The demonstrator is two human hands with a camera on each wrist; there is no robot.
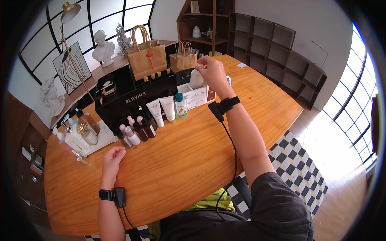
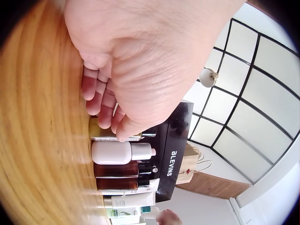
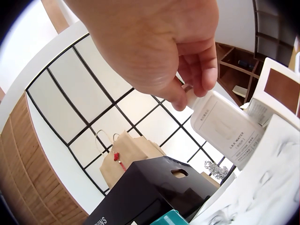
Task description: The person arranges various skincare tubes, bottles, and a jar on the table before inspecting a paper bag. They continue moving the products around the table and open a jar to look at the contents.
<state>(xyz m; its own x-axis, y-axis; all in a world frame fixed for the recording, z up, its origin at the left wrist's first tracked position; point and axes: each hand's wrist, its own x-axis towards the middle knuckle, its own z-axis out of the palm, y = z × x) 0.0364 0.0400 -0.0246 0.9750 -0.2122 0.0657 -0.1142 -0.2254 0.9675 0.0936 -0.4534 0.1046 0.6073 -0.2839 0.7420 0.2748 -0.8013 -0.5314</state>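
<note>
My right hand (image 1: 212, 73) pinches the neck of a white bottle (image 3: 227, 127) marked "L.S.K WATER". The bottle tilts over a white marble-patterned organizer (image 1: 196, 99), its lower end close to the compartments in the right wrist view. My left hand (image 1: 112, 161) holds nothing and lies low by the tabletop, fingers loosely curled. Nearest to it is a row of small bottles, among them a pale pink bottle (image 2: 111, 153) with a silver cap and a dark brown bottle (image 1: 148, 127). Farther right stand two white tubes (image 1: 167, 109) and a clear teal-capped bottle (image 1: 181, 108).
Behind the bottles stands a black "BLEVINS" box (image 1: 132, 105), with a large paper bag (image 1: 146, 60) and a smaller paper bag (image 1: 183, 62) beyond it. At the left, a white tray (image 1: 100, 144) bears several pump bottles. A cable hangs from my right wrist.
</note>
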